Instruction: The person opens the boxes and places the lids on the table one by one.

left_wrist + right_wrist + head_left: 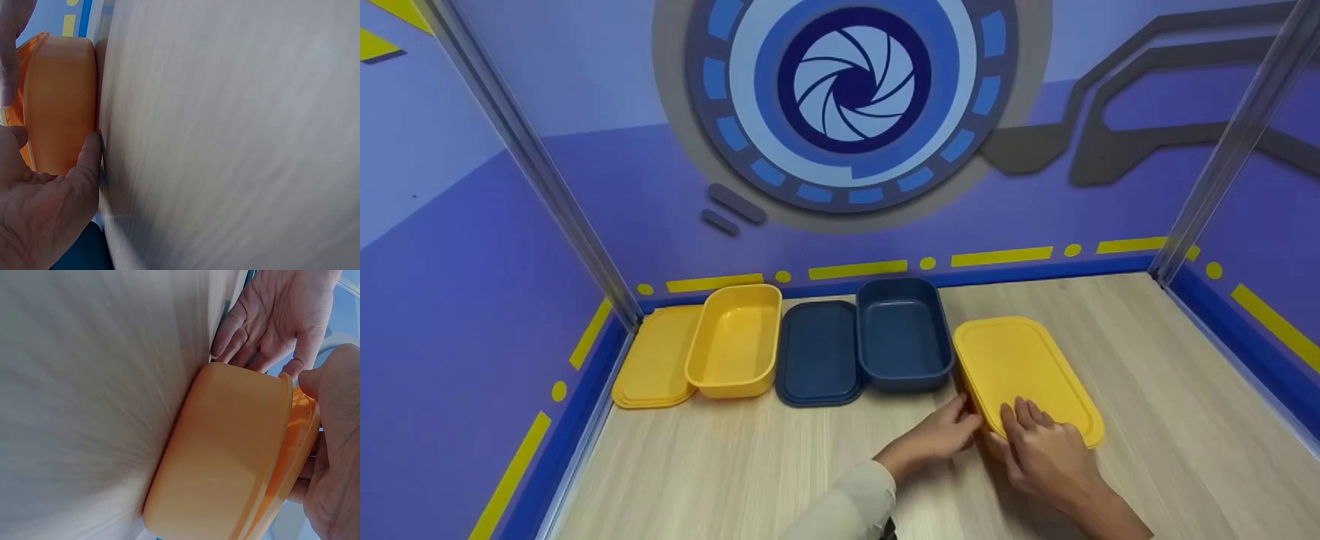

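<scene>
A yellow lid (1020, 360) lies over a yellow box (214, 450) on the right half of the table. Along the near edge the lid is raised, and a gap shows between it and the box rim in the right wrist view. My right hand (1054, 457) pinches this near edge, fingers on top and thumb at the underside. At the near left corner my left hand (937, 435) holds the box, thumb by the rim and fingers along the wall, one fingertip low near the table. The box's far side is hidden under the lid.
To the left stand an uncovered dark blue box (904, 334), a dark blue lid (820, 352), an uncovered yellow box (735, 341) and another yellow lid (656, 360), side by side by the back wall (622, 187). Panels also border the wooden table (720, 465) left and right.
</scene>
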`<state>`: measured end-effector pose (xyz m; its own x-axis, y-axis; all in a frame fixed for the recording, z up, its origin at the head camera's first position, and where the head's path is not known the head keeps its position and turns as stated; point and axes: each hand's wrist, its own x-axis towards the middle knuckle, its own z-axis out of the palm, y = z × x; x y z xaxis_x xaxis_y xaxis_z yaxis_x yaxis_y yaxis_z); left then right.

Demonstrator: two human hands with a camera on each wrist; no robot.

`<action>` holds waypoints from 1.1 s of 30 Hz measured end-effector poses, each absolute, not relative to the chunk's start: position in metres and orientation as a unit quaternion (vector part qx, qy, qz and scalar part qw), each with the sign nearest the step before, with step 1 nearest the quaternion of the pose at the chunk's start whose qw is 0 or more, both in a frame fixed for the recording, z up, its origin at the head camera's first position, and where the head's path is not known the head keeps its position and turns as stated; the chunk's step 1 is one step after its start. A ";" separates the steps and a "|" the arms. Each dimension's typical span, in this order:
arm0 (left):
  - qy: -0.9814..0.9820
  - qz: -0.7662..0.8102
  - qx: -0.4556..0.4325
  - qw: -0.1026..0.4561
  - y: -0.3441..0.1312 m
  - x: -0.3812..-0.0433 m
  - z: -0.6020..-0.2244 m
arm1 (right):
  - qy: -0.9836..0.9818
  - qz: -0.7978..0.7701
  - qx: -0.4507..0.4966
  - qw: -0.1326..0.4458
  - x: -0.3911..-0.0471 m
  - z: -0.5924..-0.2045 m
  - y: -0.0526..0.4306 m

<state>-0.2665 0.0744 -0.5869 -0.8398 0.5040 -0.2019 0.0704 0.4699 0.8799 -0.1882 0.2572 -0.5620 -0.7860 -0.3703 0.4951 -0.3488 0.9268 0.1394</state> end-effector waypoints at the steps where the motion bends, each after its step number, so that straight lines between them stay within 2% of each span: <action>1: 0.828 0.484 0.171 0.225 0.074 -0.266 -0.587 | -0.944 -0.021 0.190 0.268 -0.188 -0.562 0.257; 14: 0.837 0.471 0.176 0.218 0.072 -0.264 -0.587 | -0.942 -0.017 0.195 0.272 -0.189 -0.564 0.255; 24: 0.861 0.430 0.179 0.206 0.077 -0.262 -0.584 | -0.957 -0.013 0.178 0.229 -0.189 -0.559 0.249; 28: 0.854 0.441 0.168 0.221 0.075 -0.261 -0.584 | -0.962 -0.016 0.176 0.209 -0.188 -0.559 0.247; 33: 0.845 0.449 0.163 0.240 0.074 -0.262 -0.584 | -0.961 -0.023 0.177 0.212 -0.188 -0.559 0.247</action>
<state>-0.2621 0.0743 -0.5844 -0.8320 0.4907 -0.2588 0.0600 0.5434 0.8373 -0.1876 0.2473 -0.5592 -0.8469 -0.3507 0.3998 -0.3308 0.9360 0.1203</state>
